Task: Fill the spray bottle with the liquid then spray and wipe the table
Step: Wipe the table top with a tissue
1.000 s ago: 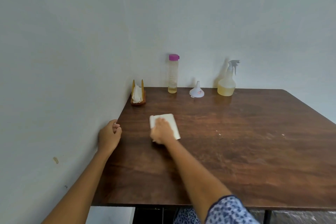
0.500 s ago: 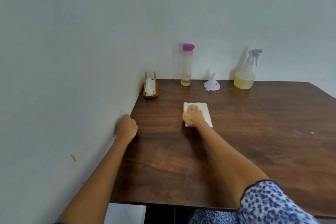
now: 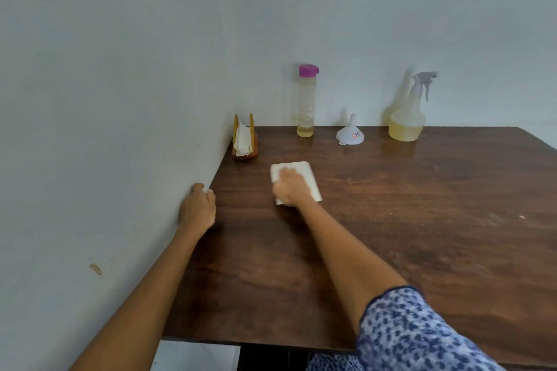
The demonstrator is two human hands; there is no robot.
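Note:
On the dark wooden table (image 3: pixel 422 220) lies a folded white cloth (image 3: pixel 305 169), left of the middle. My right hand (image 3: pixel 291 190) presses down on it and covers its near part. My left hand (image 3: pixel 197 209) rests with loosely curled fingers on the table's left edge, against the wall, holding nothing. At the back right, next to the wall, stands the spray bottle (image 3: pixel 407 120), its lower part filled with yellowish liquid.
Along the back wall stand a tall clear bottle (image 3: pixel 306 105) with a purple cap and a little yellow liquid, and an upturned white funnel (image 3: pixel 349 132). A wooden napkin holder (image 3: pixel 244 141) sits in the back left corner. Walls close off the table's left and far sides.
My right hand slid the cloth away from me and to the right, then back a little to the left. My left hand stayed on the table's edge. The view shifted.

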